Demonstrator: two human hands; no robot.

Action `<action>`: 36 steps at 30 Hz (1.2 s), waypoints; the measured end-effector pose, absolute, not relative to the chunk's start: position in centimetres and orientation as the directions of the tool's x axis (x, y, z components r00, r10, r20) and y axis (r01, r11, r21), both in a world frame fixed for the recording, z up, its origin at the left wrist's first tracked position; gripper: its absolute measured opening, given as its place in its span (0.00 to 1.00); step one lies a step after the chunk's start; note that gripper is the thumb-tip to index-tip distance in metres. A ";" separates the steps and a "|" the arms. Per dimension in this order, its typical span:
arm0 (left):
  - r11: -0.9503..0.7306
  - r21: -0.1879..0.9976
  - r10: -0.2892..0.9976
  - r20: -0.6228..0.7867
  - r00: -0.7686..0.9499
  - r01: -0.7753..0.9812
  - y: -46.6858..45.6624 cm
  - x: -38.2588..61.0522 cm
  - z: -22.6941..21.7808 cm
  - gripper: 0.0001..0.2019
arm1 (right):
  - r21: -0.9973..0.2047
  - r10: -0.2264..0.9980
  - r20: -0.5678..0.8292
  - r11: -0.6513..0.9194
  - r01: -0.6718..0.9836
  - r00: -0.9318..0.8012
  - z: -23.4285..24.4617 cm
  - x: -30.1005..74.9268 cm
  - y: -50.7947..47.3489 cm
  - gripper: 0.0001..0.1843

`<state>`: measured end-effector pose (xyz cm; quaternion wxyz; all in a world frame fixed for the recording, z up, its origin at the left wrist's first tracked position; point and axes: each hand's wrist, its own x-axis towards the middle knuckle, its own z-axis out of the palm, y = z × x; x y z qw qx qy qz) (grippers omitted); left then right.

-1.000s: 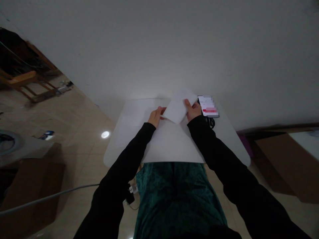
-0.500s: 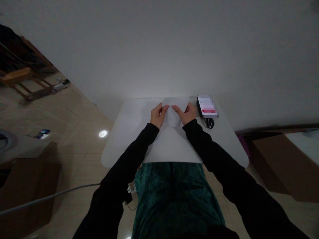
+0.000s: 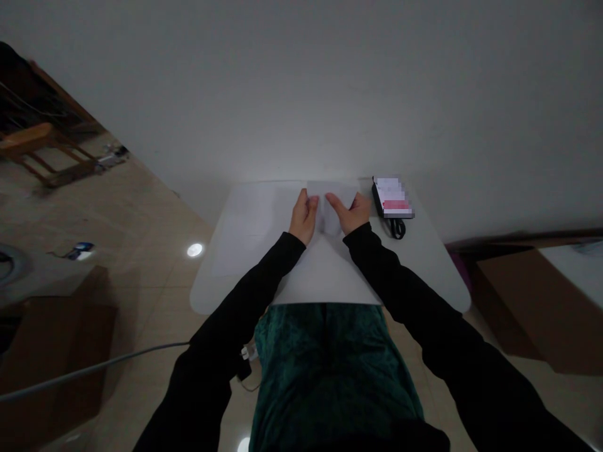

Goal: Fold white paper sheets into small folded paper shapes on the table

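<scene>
A folded piece of white paper (image 3: pixel 328 213) lies on the white table (image 3: pixel 264 251) near its far edge. My left hand (image 3: pixel 304 215) rests on the paper's left side, fingers together and pressed down on it. My right hand (image 3: pixel 348 213) presses the right side, its forefinger pointing inward along the paper. Both hands nearly meet at the middle. Black sleeves cover both arms.
A phone (image 3: pixel 392 198) with a lit screen and a black cord (image 3: pixel 397 229) lie on the table right of my right hand. Cardboard boxes stand at the right (image 3: pixel 532 301) and left (image 3: pixel 51 351). A grey cable (image 3: pixel 94 370) crosses the tiled floor. A wooden chair (image 3: pixel 38 150) stands far left.
The paper was held up off the table between both hands; it now lies flat, and both hands have closed in toward its middle, pressing it down.
</scene>
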<state>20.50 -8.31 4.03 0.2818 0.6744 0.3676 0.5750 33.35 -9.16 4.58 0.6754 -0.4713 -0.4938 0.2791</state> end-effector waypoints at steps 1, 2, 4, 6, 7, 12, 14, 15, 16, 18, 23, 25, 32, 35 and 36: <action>-0.563 0.807 0.825 0.562 0.061 0.178 -8.2 20.6 3.9 0.23 | -0.916 0.847 0.396 0.389 0.094 0.354 4.5 33.3 -9.1 0.20; -0.554 0.812 0.830 0.555 0.052 0.182 -8.2 20.7 3.8 0.24 | -0.920 0.853 0.389 0.380 0.097 0.348 4.4 33.3 -9.0 0.20; -0.544 0.819 0.835 0.549 0.026 0.181 -8.2 21.0 3.6 0.24 | -0.924 0.860 0.379 0.369 0.095 0.341 4.3 33.2 -9.0 0.21; -0.540 0.824 0.837 0.547 0.005 0.170 -8.3 21.4 3.4 0.24 | -0.929 0.862 0.367 0.362 0.083 0.349 4.4 33.1 -9.0 0.21; -0.536 0.828 0.839 0.543 -0.002 0.164 -8.3 21.6 3.4 0.23 | -0.931 0.862 0.361 0.358 0.076 0.357 4.5 33.1 -9.1 0.21; -0.520 0.840 0.850 0.527 -0.007 0.153 -8.4 22.2 3.2 0.18 | -0.931 0.860 0.354 0.362 0.050 0.367 4.3 33.2 -9.0 0.21; -0.510 0.845 0.857 0.515 0.008 0.161 -8.4 22.1 3.2 0.16 | -0.937 0.864 0.333 0.349 0.027 0.377 4.0 33.2 -8.9 0.22; -0.500 0.849 0.863 0.506 0.014 0.170 -8.4 22.1 3.1 0.15 | -0.942 0.868 0.317 0.337 0.015 0.383 3.8 33.2 -8.8 0.23; -0.491 0.852 0.868 0.496 0.018 0.182 -8.3 22.1 3.1 0.13 | -0.946 0.872 0.303 0.324 0.009 0.384 3.7 33.1 -8.8 0.23; -0.477 0.855 0.875 0.484 0.017 0.204 -8.3 22.1 2.9 0.11 | -0.950 0.876 0.292 0.312 0.011 0.385 3.4 33.0 -8.7 0.23; -0.440 0.857 0.890 0.456 0.004 0.267 -7.9 22.2 2.3 0.07 | -0.957 0.876 0.262 0.291 -0.012 0.405 2.7 32.7 -8.4 0.23; -0.418 0.850 0.897 0.443 -0.005 0.321 -7.5 22.1 2.2 0.06 | -0.962 0.886 0.249 0.272 -0.003 0.390 2.6 32.8 -8.3 0.24; -0.405 0.764 0.884 0.467 0.002 0.503 -6.1 20.3 3.4 0.05 | -0.930 0.889 0.361 0.367 0.033 0.281 3.8 34.1 -7.8 0.19; -0.375 0.715 0.886 0.463 0.002 0.590 -5.9 19.6 3.8 0.08 | -0.947 0.914 0.297 0.318 -0.034 0.275 4.3 35.1 -7.5 0.19; -0.365 0.698 0.887 0.461 0.003 0.615 -5.9 19.4 4.0 0.09 | -0.955 0.924 0.267 0.291 -0.051 0.275 4.4 35.3 -7.4 0.19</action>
